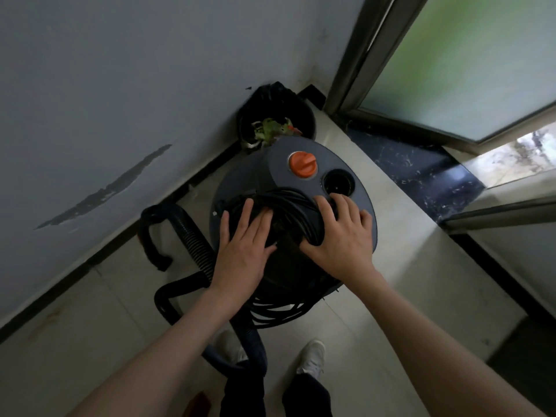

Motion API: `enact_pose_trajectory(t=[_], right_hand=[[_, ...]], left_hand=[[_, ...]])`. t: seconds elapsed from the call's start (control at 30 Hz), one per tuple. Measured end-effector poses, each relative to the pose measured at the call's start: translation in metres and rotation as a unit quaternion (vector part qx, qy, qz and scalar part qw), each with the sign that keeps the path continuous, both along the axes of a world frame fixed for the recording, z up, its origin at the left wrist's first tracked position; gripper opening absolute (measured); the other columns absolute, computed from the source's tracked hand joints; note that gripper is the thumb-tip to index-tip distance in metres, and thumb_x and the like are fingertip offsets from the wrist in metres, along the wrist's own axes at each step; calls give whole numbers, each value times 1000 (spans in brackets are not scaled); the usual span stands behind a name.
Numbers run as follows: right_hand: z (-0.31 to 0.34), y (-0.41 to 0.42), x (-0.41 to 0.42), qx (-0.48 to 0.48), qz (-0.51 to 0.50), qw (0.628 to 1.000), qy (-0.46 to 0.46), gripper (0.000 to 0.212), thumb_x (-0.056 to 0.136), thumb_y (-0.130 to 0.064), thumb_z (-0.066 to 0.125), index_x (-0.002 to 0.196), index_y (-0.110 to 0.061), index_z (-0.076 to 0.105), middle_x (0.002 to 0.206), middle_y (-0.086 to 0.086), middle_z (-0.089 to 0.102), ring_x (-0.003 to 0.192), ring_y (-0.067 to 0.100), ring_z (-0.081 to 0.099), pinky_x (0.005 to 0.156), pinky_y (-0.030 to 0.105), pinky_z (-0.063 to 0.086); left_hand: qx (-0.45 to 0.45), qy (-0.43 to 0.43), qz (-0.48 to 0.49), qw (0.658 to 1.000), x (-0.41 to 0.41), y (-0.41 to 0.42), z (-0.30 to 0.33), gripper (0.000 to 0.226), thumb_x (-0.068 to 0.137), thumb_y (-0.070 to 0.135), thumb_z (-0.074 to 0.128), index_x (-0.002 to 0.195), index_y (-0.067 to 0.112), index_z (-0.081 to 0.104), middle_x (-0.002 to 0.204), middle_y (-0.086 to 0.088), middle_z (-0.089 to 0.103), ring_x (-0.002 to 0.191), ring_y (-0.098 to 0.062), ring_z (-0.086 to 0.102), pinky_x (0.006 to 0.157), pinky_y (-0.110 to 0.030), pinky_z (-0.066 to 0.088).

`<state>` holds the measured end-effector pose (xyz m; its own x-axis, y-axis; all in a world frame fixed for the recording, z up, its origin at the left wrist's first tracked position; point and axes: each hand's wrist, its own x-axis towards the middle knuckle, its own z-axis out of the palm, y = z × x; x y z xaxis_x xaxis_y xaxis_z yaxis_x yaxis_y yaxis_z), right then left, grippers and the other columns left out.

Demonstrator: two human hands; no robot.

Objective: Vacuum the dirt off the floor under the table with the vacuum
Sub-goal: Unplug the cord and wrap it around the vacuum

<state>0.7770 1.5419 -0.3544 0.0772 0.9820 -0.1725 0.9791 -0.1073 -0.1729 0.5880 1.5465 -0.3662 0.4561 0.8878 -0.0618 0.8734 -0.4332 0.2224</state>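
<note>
1. Grey plastic forms the round top of the vacuum [301, 176], which stands on the pale tiled floor [391, 296] in a corner, near the wall [120, 85] and just in front of a black bin [276, 121].
2. Its lower body and wheels are hidden under the lid and the hands; the table and any dirt are out of view.
3. The cord [285, 212] is wound in dark loops on the top, and more loops hang below the near edge; where it ends cannot be made out.
4. The left hand [243, 245] lies flat on the coil with fingers straight and spread, gripping nothing.
5. The right hand [340, 236] rests on the coil's right side, fingers bent over the loops and thumb hooked under them, holding the cord.
6. Both forearms reach in from the bottom edge.
7. The vacuum stands upright, its orange knob [301, 164] and a round socket [338, 183] on the far side of the top.
8. The ribbed hose [192, 236] curves off to the left, its end unclear.
9. White shoes [313, 356] show below.
</note>
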Motion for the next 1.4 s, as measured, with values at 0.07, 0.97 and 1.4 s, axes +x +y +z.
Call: enact_pose_trajectory(t=[0.07,0.97,1.4], right_hand=[[1,-9,24,-1,-3,1000,-3,79,70,-66,41,133,-18,47,134,17,51,127,35,44,96,48,35],[14,-223,417,-87,-138,985,-56,94,69,-75,18,147,-25,29,153,6,28,144,23,19,111,41,18],[17,-293,547,-152,-128,976,-87,80,79,-68,26,142,-20,36,147,14,38,137,30,33,106,48,29]], left_hand=[[0,11,-14,1000,23,-7,1,59,90,37,31,140,6,34,138,-4,51,141,-26,21,110,-54,17],[-24,-31,-242,969,411,-159,-3,57,89,37,35,136,5,46,138,-6,52,134,-33,38,101,-54,36],[-72,-66,-257,961,541,-230,-12,62,87,37,32,141,6,35,144,-7,44,138,-29,18,105,-52,27]])
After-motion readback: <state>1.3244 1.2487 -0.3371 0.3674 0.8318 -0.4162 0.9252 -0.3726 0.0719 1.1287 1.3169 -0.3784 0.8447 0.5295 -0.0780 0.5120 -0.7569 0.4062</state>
